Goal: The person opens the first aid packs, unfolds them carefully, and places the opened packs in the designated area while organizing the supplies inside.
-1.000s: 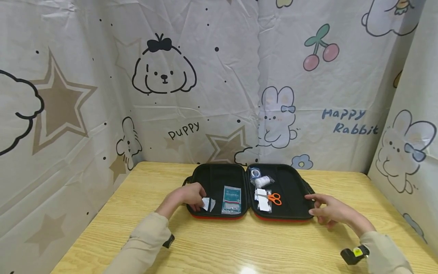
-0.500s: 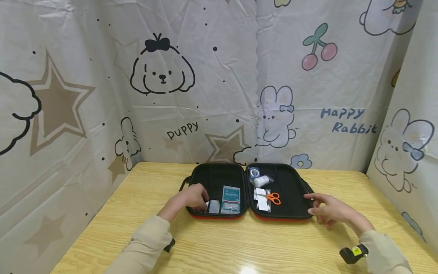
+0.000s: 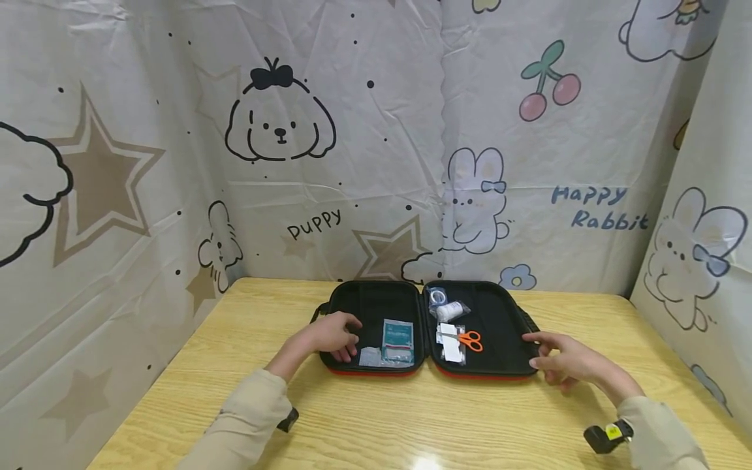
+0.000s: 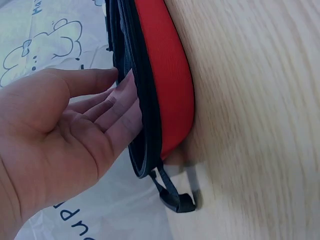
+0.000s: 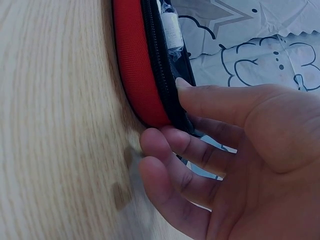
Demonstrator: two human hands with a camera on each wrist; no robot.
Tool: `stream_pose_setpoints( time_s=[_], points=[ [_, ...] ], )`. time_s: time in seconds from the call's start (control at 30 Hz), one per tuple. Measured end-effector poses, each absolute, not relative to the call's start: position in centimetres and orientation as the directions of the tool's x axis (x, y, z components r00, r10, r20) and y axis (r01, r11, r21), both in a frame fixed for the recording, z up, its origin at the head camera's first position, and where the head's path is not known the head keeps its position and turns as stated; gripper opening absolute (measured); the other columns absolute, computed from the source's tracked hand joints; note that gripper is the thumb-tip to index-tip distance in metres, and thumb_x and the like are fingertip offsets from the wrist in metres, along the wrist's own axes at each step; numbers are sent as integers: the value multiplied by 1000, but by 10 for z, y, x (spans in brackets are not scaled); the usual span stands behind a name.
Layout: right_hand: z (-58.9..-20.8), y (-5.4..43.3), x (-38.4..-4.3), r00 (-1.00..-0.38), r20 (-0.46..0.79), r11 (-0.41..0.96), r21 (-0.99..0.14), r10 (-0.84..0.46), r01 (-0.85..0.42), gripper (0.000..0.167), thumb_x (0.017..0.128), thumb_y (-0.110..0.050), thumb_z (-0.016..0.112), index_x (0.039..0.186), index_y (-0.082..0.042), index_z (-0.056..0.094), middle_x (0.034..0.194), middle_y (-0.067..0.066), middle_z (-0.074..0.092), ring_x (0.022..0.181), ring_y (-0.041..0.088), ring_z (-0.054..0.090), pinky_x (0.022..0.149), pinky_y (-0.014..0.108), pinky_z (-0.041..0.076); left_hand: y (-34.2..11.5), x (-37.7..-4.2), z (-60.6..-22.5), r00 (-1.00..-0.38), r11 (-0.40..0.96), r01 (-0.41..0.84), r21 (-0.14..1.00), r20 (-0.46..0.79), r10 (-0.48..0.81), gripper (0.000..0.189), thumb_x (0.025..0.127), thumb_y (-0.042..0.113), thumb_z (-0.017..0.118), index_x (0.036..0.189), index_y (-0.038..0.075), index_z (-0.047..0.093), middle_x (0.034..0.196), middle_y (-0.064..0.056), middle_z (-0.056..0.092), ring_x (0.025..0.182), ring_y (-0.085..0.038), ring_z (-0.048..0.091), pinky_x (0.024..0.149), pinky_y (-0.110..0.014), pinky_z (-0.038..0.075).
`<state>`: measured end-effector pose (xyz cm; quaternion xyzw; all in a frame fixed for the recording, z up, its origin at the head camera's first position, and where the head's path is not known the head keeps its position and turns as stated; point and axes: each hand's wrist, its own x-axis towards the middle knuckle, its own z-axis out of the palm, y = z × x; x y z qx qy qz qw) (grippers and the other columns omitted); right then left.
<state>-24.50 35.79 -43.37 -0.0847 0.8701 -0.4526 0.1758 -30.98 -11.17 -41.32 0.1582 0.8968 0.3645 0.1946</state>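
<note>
An opened black case with a red outside (image 3: 376,373) lies flat on the table. My left hand (image 3: 331,336) hovers at its left half, fingers loosely bent and reaching inside the rim; I see nothing between them. Beside those fingertips lies a small whitish packet (image 3: 370,356), next to a teal packet (image 3: 397,336). At the case's right end my right hand (image 3: 566,362) pinches the zippered rim (image 5: 162,70), thumb on the inner side and fingers outside. The right half holds orange-handled scissors (image 3: 472,340) on white packets (image 3: 451,350), a wrapped white roll (image 3: 450,311) and a tape roll (image 3: 437,297).
The wooden table (image 3: 376,418) runs up to a printed cloth (image 3: 376,163) hanging behind and at both sides. A black strap loop (image 4: 177,201) sticks out from the left end of the case.
The small whitish packet has been let go and now lies flat beside the teal packet. My left hand has lifted slightly off it, fingers loosened. The right hand stays put.
</note>
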Motion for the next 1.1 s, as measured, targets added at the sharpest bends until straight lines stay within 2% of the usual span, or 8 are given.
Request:
stream_pose_setpoints(
  time_s=[0.07, 0.17, 0.3, 0.5, 0.7, 1.1],
  points=[
    [-434, 358, -245, -924, -232, 575, -818, -302, 18, 66, 95, -15, 65, 148, 7, 32, 97, 11, 42, 64, 19, 55, 48, 29, 46, -110, -310, -414, -876, 682, 132, 720, -238, 420, 41, 97, 4, 56, 137, -4, 50, 77, -13, 71, 62, -23, 71, 59, -35, 59],
    [-434, 358, -245, -925, -239, 576, -817, -295, 27, 66, 95, -15, 66, 148, 6, 33, 97, 10, 42, 63, 18, 55, 48, 29, 46, -109, -311, -412, -893, 726, 162, 669, -213, 396, 41, 97, 6, 58, 136, -3, 51, 77, -11, 71, 61, -22, 70, 58, -34, 58],
    [-433, 359, -244, -927, -241, 583, -812, -286, 31, 66, 95, -15, 66, 148, 5, 33, 96, 9, 42, 64, 18, 56, 48, 29, 47, -104, -314, -407, -920, 779, 246, 577, -114, 375, 35, 95, 9, 62, 129, 0, 59, 80, -8, 69, 62, -19, 67, 59, -32, 55],
    [-433, 359, -245, -925, -234, 577, -817, -300, 20, 66, 96, -16, 65, 148, 6, 32, 96, 9, 42, 64, 18, 55, 48, 29, 46, -85, -323, -405, -914, 793, 372, 483, 43, 403, 24, 94, 17, 66, 116, 8, 69, 95, -5, 69, 82, -14, 61, 81, -36, 52],
    [-435, 360, -245, -923, -224, 569, -822, -314, 6, 66, 96, -16, 65, 148, 7, 31, 97, 10, 43, 65, 17, 56, 48, 28, 47, -62, -329, -403, -892, 768, 417, 487, 58, 447, 24, 96, 19, 64, 117, 10, 70, 103, -5, 70, 91, -17, 62, 88, -39, 52],
    [-437, 361, -245, -926, -214, 559, -829, -312, 3, 67, 95, -16, 66, 149, 6, 32, 97, 10, 42, 64, 16, 56, 47, 28, 46, -21, -340, -411, -827, 674, 503, 542, 76, 557, 26, 97, 22, 62, 121, 12, 68, 108, -3, 68, 95, -15, 60, 87, -34, 51]
  ],
)
